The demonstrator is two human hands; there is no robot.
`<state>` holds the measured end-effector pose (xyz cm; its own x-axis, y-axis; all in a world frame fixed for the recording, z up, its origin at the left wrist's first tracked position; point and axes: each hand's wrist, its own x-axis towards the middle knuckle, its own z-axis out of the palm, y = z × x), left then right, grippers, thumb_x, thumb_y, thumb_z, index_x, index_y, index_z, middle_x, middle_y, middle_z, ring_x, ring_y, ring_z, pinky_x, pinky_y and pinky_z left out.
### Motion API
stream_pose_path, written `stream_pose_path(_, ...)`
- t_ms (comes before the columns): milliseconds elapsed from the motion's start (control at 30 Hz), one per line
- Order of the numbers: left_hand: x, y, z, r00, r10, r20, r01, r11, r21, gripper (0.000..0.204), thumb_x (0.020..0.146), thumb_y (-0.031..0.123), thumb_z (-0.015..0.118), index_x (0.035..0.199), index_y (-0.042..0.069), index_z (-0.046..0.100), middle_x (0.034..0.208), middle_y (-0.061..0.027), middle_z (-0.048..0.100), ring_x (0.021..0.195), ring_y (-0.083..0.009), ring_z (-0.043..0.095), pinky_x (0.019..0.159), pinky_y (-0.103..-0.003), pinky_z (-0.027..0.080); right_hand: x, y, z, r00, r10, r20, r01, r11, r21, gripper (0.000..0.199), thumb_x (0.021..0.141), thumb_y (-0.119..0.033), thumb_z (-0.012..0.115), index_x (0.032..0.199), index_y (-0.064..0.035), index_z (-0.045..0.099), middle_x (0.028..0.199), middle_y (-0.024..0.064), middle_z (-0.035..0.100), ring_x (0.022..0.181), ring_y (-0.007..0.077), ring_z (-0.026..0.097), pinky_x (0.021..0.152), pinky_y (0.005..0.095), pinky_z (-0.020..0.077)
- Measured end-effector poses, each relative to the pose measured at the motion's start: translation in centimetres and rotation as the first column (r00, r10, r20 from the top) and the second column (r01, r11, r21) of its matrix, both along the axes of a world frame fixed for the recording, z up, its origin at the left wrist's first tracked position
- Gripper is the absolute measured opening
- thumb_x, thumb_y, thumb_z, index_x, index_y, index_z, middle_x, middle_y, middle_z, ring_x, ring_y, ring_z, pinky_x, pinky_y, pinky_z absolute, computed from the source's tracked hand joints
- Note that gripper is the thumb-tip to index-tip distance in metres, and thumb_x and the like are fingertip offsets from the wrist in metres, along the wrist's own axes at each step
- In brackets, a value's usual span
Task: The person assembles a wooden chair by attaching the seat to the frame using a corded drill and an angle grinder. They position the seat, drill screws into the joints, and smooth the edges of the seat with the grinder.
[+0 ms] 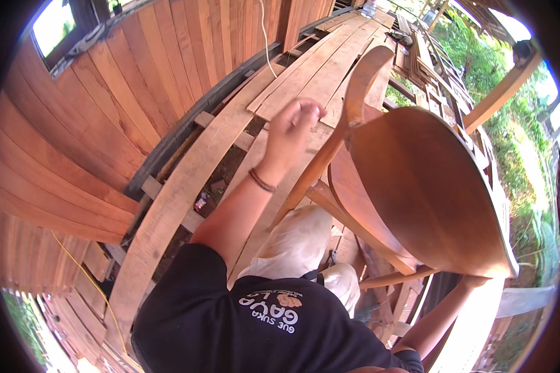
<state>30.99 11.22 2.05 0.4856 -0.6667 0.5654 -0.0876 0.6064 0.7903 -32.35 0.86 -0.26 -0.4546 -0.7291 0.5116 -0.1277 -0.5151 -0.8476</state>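
A brown wooden chair is tilted in front of me, its broad curved panel toward me and a curved arm or post rising at the far side. My left hand is raised just left of that post, apart from it. Its fingers are curled and blurred, and whatever they may hold cannot be made out. A dark band circles the left wrist. My right hand reaches the panel's lower right edge, where the panel hides its fingers. My legs in pale trousers are beside the chair's legs.
Loose planks lie across open joists with gaps. A wooden plank wall runs along the left. A yellow cord trails at lower left. Stacked boards and a slanted beam stand right, with greenery beyond.
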Motion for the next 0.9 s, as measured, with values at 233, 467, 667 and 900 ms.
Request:
stream_pose_path(233, -5.3, 2.7, -5.8, 0.977, -0.146, -0.153, 0.157, 0.986, 0.063, 0.013, 0.098, 0.01, 0.054, 0.096, 0.0, 0.062, 0.09, -0.0062, 0.066, 0.087, -0.0127, 0.063, 0.076, -0.026, 0.05, 2.3, 2.2, 2.6, 0.992, -0.098, -0.078, 0.1, 0.995, 0.019, 0.068, 0.103, -0.052, 0.029, 0.144, 0.0009, 0.038, 0.139, 0.0186, 0.05, 0.128, 0.0326, 0.049, 0.107, 0.0459, 0.0422)
stream_pose_path(467, -11.3, 8.1, -11.9, 0.847, -0.53, 0.039, 0.495, 0.814, 0.305, 0.013, 0.094, 0.014, 0.06, 0.092, 0.001, 0.062, 0.082, -0.0097, 0.067, 0.074, -0.0185, 0.064, 0.07, -0.033, 0.051, 4.2, 3.1, 3.5, 0.986, -0.123, -0.116, 0.128, 0.991, 0.034, 0.066, 0.103, -0.052, 0.03, 0.142, 0.0011, 0.04, 0.136, 0.0177, 0.052, 0.125, 0.0304, 0.051, 0.107, 0.0442, 0.0424)
stream_pose_path(667, -10.7, 9.8, -14.8, 0.715, -0.688, 0.122, 0.571, 0.677, 0.464, 0.014, 0.091, 0.017, 0.062, 0.092, 0.002, 0.064, 0.086, -0.0137, 0.068, 0.078, -0.0292, 0.066, 0.071, -0.036, 0.051, 5.8, 3.1, 2.8, 0.987, -0.11, -0.114, 0.116, 0.992, 0.05, 0.065, 0.103, -0.052, 0.031, 0.14, 0.0013, 0.042, 0.134, 0.017, 0.054, 0.123, 0.0285, 0.052, 0.106, 0.0427, 0.0425)
stream_pose_path(900, -8.7, 7.6, -3.9, 0.87, -0.37, 0.327, 0.385, 0.923, 0.022, 0.007, 0.084, 0.007, 0.066, 0.089, 0.003, 0.064, 0.085, -0.0101, 0.067, 0.076, -0.0254, 0.066, 0.069, -0.035, 0.053, 4.9, 4.8, 2.7, 0.992, -0.106, -0.074, 0.109, 0.993, 0.04, 0.064, 0.103, -0.051, 0.032, 0.138, 0.0015, 0.045, 0.131, 0.0161, 0.056, 0.12, 0.0263, 0.054, 0.105, 0.0409, 0.0427)
